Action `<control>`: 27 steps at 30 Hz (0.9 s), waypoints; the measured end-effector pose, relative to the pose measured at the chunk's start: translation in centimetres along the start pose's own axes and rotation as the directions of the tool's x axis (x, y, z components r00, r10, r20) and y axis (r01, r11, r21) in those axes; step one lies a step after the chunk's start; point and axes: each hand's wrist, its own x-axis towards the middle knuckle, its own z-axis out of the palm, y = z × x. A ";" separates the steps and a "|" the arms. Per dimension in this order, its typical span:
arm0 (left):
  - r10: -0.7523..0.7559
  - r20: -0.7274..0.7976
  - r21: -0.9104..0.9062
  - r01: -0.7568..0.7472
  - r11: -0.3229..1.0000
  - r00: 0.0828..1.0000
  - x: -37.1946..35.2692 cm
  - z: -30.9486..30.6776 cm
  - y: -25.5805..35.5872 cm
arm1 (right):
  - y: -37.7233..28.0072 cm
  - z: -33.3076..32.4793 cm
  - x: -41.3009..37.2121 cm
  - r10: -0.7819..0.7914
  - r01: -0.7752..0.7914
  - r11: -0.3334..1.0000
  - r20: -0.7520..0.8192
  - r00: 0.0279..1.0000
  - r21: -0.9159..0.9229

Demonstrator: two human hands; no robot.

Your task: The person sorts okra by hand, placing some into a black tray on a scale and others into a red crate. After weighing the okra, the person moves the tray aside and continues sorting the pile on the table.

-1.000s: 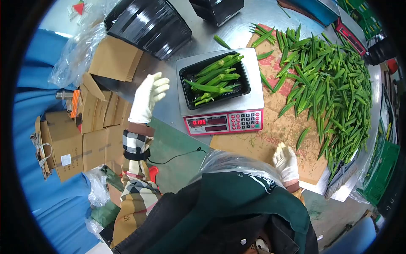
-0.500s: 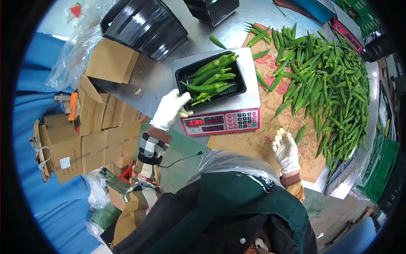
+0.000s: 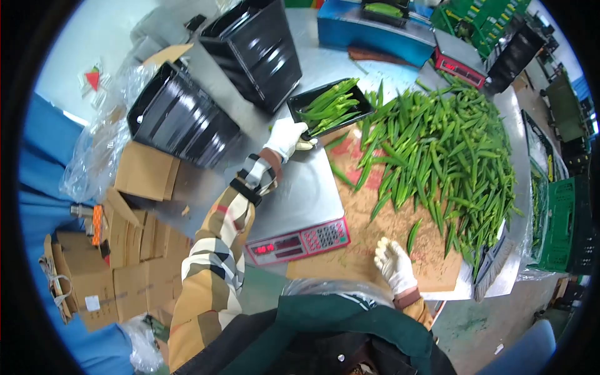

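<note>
My left hand, in a white glove, grips the near left corner of a black plastic tray. Several green okra pods lie in the tray, which is lifted past the far end of the digital scale. Red digits glow on the scale's panel, and its metal plate is bare. Low over the cardboard, my gloved right hand holds nothing, its fingers loosely curled and a little apart. A single okra pod lies just beyond it.
A large okra heap covers the cardboard on the right. Tall stacks of black trays stand at the back left. Behind are a blue machine and a second scale. A brush lies at the right edge.
My left hand has carried the tray of okra off the scale, away from me. The view has shifted, and my right hand stays near the front edge.
</note>
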 end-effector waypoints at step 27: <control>0.447 0.331 0.562 -0.554 0.614 0.831 -4.1 10.6 3.0 | -3.2 -7.1 2.2 -0.835 0.071 -0.024 0.059 0.547 -0.997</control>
